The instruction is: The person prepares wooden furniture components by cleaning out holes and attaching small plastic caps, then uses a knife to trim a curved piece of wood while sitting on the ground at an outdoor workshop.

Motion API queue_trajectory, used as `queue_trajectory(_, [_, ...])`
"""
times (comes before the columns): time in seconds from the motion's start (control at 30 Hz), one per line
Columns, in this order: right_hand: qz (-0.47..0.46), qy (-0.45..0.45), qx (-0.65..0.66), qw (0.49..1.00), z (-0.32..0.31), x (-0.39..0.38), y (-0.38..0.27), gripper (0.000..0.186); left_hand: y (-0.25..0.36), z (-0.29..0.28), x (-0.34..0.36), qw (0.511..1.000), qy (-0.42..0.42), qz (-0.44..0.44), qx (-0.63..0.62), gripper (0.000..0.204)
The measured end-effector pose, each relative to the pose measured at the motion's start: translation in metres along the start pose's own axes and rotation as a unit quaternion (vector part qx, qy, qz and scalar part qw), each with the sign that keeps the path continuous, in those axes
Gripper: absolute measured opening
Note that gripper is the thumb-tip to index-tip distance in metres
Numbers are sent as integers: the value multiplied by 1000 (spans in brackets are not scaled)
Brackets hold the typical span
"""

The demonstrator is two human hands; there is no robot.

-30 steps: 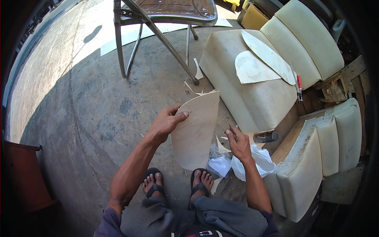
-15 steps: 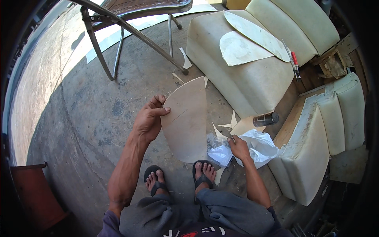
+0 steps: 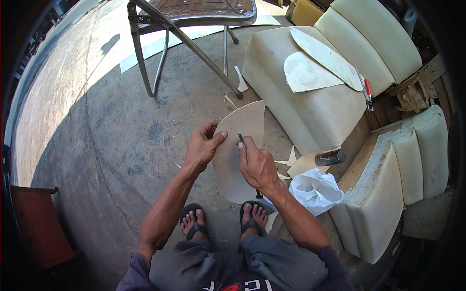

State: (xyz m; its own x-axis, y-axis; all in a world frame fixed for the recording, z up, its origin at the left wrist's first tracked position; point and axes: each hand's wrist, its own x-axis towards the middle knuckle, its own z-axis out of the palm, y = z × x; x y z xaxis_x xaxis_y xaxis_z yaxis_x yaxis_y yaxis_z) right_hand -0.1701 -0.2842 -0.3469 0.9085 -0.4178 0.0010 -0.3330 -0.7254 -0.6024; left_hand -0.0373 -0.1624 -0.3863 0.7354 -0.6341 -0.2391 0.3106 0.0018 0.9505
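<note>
My left hand (image 3: 204,145) grips the curved upper left edge of a thin, light brown cut sheet (image 3: 230,172), thumb on its face. My right hand (image 3: 257,165) is closed on a cutter knife (image 3: 241,137), its dark tip lying over the sheet, just right of my left thumb. Small pale offcuts (image 3: 290,157) are scattered on the floor to the right of the sheet, near a dark cylindrical container (image 3: 330,157) and a white plastic bag (image 3: 315,194).
A metal chair (image 3: 211,14) stands ahead. Cream upholstered seats (image 3: 298,121) are at right, bearing white cut shapes (image 3: 313,70) and a red-handled tool (image 3: 368,88). A red metal object (image 3: 36,225) is at lower left. My sandalled feet (image 3: 196,220) are below.
My right hand has moved up and leftward from beside the sheet to over it, with the knife. My left hand stays on the sheet's edge, its position slightly shifted.
</note>
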Motion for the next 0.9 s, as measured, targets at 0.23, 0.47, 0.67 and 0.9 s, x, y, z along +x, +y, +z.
queue_trajectory(0.23, [19, 6, -50, 999, 11, 12, -21, 24, 5, -3, -8, 998, 14, 12, 63, 25])
queue_trajectory(0.47, [34, 5, -42, 999, 10, 11, -25, 22, 3, -4, -8, 996, 6, 23, 82, 27])
queue_trajectory(0.67, [35, -20, -77, 996, 8, 10, -26, 23, 7, 0, -11, 995, 15, 26, 90, 27])
queue_trajectory(0.9, [32, -78, -128, 988, -8, 20, -34, 22, 5, -4, -13, 990, 20, 45, 133, 28])
